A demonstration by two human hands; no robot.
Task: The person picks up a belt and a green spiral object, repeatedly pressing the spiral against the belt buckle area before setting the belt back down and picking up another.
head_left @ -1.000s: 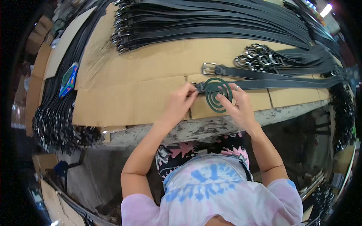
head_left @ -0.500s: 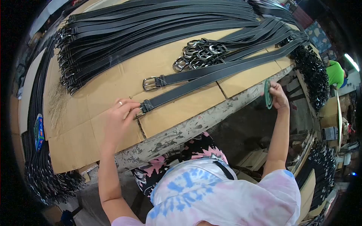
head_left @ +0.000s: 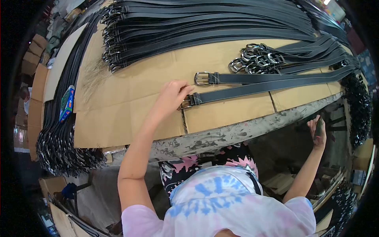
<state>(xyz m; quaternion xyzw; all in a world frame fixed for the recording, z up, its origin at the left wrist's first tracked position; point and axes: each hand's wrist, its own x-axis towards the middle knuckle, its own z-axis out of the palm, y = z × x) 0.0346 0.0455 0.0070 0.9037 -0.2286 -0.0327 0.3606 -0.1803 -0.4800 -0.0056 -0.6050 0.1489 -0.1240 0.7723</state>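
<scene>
My left hand (head_left: 174,94) is closed at the buckle end of the nearest black leather belt (head_left: 233,92), thumb and finger at the metal buckle (head_left: 186,103). Pale thread ends show by that belt's loop. Right behind it lies a second belt (head_left: 237,78), its silver buckle (head_left: 202,78) flat on the cardboard. Out past the table's front edge, my right hand (head_left: 317,132) is closed around a small dark green tool (head_left: 318,127), seen edge-on and partly covered by the fingers.
Cardboard (head_left: 130,114) covers the table. A large stack of belts (head_left: 205,31) lies at the back, with a smaller buckle pile (head_left: 258,59) before it. More belts hang over the left side, with a blue packet (head_left: 67,103) on them. Belt ends (head_left: 357,106) hang at the right.
The view has shifted, so the table sits farther right. My left hand stays at the belt's buckle. My right hand has turned and lowered, and the green tool now shows edge-on.
</scene>
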